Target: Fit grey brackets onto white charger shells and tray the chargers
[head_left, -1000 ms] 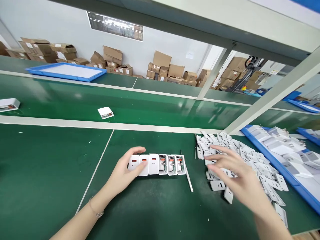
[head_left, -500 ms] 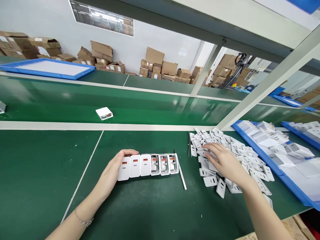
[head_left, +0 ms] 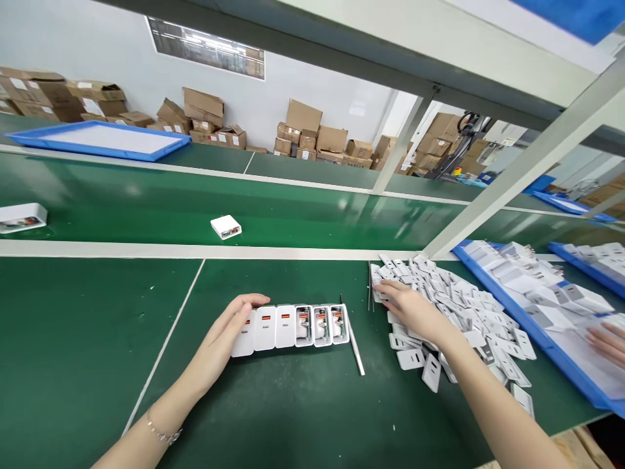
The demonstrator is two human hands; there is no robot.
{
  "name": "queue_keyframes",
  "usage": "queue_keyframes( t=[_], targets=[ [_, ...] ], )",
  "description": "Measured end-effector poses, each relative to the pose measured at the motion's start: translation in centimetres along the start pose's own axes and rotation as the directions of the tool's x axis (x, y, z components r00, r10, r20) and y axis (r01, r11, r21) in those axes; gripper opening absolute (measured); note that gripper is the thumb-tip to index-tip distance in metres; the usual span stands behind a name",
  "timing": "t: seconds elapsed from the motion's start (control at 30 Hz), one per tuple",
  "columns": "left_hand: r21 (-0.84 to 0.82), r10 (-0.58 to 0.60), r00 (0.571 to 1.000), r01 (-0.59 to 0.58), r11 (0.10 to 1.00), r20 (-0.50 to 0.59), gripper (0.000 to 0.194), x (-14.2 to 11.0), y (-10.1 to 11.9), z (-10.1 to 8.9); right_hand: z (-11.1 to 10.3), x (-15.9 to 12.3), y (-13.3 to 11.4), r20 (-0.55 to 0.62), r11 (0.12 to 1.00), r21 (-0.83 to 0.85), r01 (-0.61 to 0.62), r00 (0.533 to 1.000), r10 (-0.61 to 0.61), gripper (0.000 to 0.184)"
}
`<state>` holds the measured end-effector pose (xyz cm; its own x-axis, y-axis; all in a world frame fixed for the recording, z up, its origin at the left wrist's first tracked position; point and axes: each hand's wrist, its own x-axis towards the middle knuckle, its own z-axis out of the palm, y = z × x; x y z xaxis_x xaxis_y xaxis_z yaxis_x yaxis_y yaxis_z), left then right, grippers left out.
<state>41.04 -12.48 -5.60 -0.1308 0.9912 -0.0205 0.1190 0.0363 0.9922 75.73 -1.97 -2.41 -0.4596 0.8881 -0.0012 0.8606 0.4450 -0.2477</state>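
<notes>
— Where are my fingers?

— My right hand [head_left: 415, 311] lies flat on the pile of white plastic cover plates [head_left: 454, 309], fingers spread loosely at its near-left edge — clamped on nothing I can see. My left hand [head_left: 222, 335] cups the left end of the row of chargers [head_left: 293, 326], fingers together.

— Which way does the row run?

— Left to right, just left of the right hand; glossy white shells, three capped, three open. A thin metal tool [head_left: 355, 342] lies between row and pile.
</notes>
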Motion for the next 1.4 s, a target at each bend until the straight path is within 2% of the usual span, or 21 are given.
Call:
queue_keyframes(
  t=[0.1, 0.23, 0.33, 0.43, 0.5, 0.57, 0.67, 0.8, 0.93, 1.03, 1.2, 1.33, 1.4],
  targets=[
    [0.179, 0.164, 0.984, -0.149, 0.972, -0.071, 0.037, 0.0, -0.9, -0.9, -0.2, -0.3, -0.1, -0.048, 0.998, 0.068, -0.009, 0.999, 0.013, 0.034],
    [0.458, 0.439, 0.897, -0.368, 0.809, -0.053, 0.023, -0.6, -0.8, -1.5, -0.7, -1.0, -0.2, -0.195, 0.973, 0.226, -0.042, 0.977, 0.088, 0.031],
    [0.635, 0.564, 0.819, -0.494, 0.594, 0.11, 0.022, -1.2, 0.6, -0.4, -1.5, -1.3, -1.4, -0.239, 0.923, 0.384, -0.014, 0.964, 0.114, 0.036],
    [0.725, 0.619, 0.723, -0.599, 0.339, 0.308, 0.043, -1.0, 2.1, 1.7, -2.0, -1.2, -4.4, -0.192, 0.814, 0.575, 0.083, 0.981, 0.035, 0.04],
    [0.745, 0.623, 0.694, -0.616, 0.254, 0.361, 0.061, -0.6, 2.5, 3.0, -1.9, -0.9, -7.0, -0.16, 0.699, 0.698, 0.154, 0.985, -0.058, 0.035],
    [0.758, 0.625, 0.681, -0.617, 0.21, 0.381, 0.063, -0.3, 2.4, 3.9, -1.5, -0.5, -9.6, -0.149, 0.652, 0.728, 0.214, 0.977, -0.154, 0.028],
    [0.772, 0.637, 0.669, -0.61, 0.176, 0.384, 0.05, -0.1, 1.9, 4.2, -1.0, 0.2, -12.4, -0.137, 0.729, 0.609, 0.312, 0.947, -0.291, 0.024],
    [0.755, 0.644, 0.666, -0.623, 0.203, 0.376, 0.043, -0.2, 1.3, 3.9, -0.8, 0.8, -13.8, -0.096, 0.761, 0.513, 0.398, 0.907, -0.41, 0.026],
    [0.72, 0.674, 0.648, -0.649, 0.246, 0.355, 0.035, -0.1, 1.0, 3.8, -0.6, 1.0, -13.8, -0.058, 0.806, 0.396, 0.44, 0.888, -0.456, 0.026],
    [0.722, 0.678, 0.645, -0.649, 0.241, 0.353, 0.038, 0.0, 0.8, 3.9, -0.1, 1.0, -13.4, -0.101, 0.827, 0.239, 0.509, 0.86, -0.5, 0.029],
    [0.735, 0.679, 0.648, -0.637, 0.232, 0.346, 0.045, -0.1, 0.8, 3.9, 1.6, 0.8, -13.0, -0.177, 0.818, 0.01, 0.576, 0.806, -0.565, 0.047],
    [0.737, 0.677, 0.644, -0.64, 0.219, 0.358, 0.043, -0.1, 0.8, 3.9, 3.1, 0.0, -13.1, -0.179, 0.794, -0.168, 0.584, 0.774, -0.607, 0.046],
    [0.744, 0.661, 0.658, -0.63, 0.223, 0.36, 0.042, 0.0, 0.7, 3.8, 3.0, -0.3, -13.1, -0.173, 0.78, -0.207, 0.591, 0.762, -0.623, 0.05]
  ],
)
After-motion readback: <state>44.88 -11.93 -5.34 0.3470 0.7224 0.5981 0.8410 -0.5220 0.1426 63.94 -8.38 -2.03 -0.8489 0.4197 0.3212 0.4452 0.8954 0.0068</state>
